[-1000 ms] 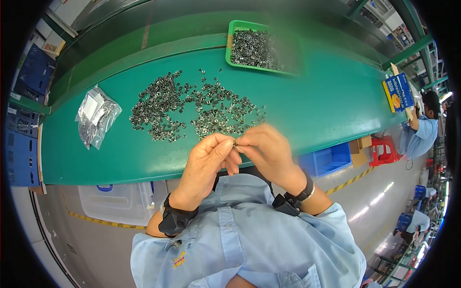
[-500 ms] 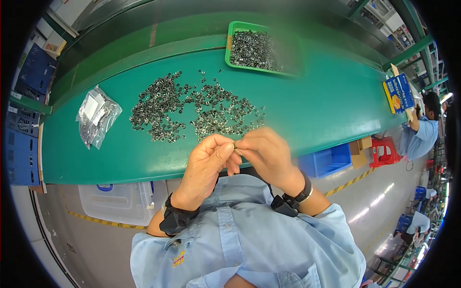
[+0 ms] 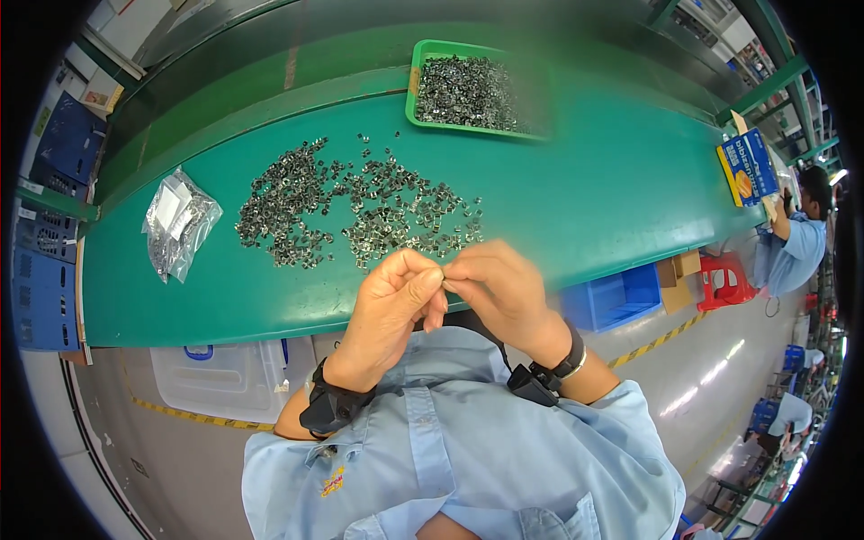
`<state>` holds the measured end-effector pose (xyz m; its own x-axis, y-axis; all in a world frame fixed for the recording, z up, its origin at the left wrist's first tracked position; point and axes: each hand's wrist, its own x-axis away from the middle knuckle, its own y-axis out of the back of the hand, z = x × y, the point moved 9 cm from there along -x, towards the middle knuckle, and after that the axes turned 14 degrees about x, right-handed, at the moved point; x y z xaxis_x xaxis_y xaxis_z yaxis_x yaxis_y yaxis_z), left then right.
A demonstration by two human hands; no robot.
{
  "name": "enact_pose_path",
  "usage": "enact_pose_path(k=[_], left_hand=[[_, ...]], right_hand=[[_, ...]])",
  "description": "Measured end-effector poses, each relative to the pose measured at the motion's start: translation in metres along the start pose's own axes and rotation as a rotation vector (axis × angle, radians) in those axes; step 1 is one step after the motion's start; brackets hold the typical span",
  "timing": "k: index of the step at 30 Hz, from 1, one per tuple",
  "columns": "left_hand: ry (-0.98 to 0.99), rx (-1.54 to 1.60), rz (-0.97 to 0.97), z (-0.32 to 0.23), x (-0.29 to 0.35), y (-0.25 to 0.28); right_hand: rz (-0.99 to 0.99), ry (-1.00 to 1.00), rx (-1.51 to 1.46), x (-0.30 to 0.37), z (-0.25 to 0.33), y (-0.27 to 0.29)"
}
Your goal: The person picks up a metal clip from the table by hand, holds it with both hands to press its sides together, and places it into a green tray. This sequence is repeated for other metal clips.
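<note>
My left hand (image 3: 393, 304) and my right hand (image 3: 500, 292) meet fingertip to fingertip above the table's near edge. Both are closed in a pinch, thumbs against forefingers. Whatever lies between the tips is tiny and mostly covered, so I cannot make out its kind. Just beyond the fingers, small shiny metal parts lie loose in two heaps, a dense left heap (image 3: 283, 202) and a more scattered right heap (image 3: 400, 211). Farther back, a green tray (image 3: 410, 94) holds many similar-looking small metal parts; its right side is blurred.
On the green table (image 3: 576, 189), a clear plastic bag (image 3: 180, 225) of parts lies left. A blue and yellow box (image 3: 747, 168) stands at the far right. Below the edge are a blue bin (image 3: 615, 299), a clear lidded box (image 3: 216, 382) and a red stool (image 3: 724, 281). A co-worker (image 3: 796, 243) sits right.
The tray and heaps appear slightly farther left in the picture, as the view shifts a little. My hands stay pinched together in nearly the same place; the fingertips have moved only slightly.
</note>
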<state>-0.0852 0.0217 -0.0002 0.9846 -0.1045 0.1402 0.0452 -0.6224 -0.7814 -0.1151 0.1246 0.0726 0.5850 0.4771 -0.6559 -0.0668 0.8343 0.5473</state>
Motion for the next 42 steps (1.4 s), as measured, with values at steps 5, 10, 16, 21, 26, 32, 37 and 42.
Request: enact_pose_path(k=[5,10,16,21,26,32,37,42], left_hand=[[-0.030,-0.111,-0.073,-0.005,0.004,-0.006],[0.064,0.166,0.044,0.002,0.007,-0.015],[0.071,0.361,0.121,0.010,0.009,-0.010],[0.056,0.347,0.107,0.007,0.011,-0.007],[0.033,0.213,0.067,0.000,0.012,-0.004],[0.052,0.177,0.027,-0.002,0.011,-0.005],[0.085,0.178,0.034,0.000,0.008,-0.006],[0.092,0.143,0.034,0.000,0.006,-0.005]], right_hand=[[0.005,0.022,0.054,0.001,0.000,0.003],[-0.025,-0.073,-0.150,0.006,-0.003,0.002],[-0.001,-0.081,-0.227,0.006,-0.001,-0.006],[0.031,-0.060,-0.181,0.004,0.006,-0.009],[0.048,-0.062,-0.169,0.005,0.003,-0.014],[0.021,-0.131,-0.231,0.007,-0.009,-0.018],[0.046,-0.265,-0.402,0.013,-0.023,-0.024],[0.052,-0.290,-0.440,0.013,-0.026,-0.025]])
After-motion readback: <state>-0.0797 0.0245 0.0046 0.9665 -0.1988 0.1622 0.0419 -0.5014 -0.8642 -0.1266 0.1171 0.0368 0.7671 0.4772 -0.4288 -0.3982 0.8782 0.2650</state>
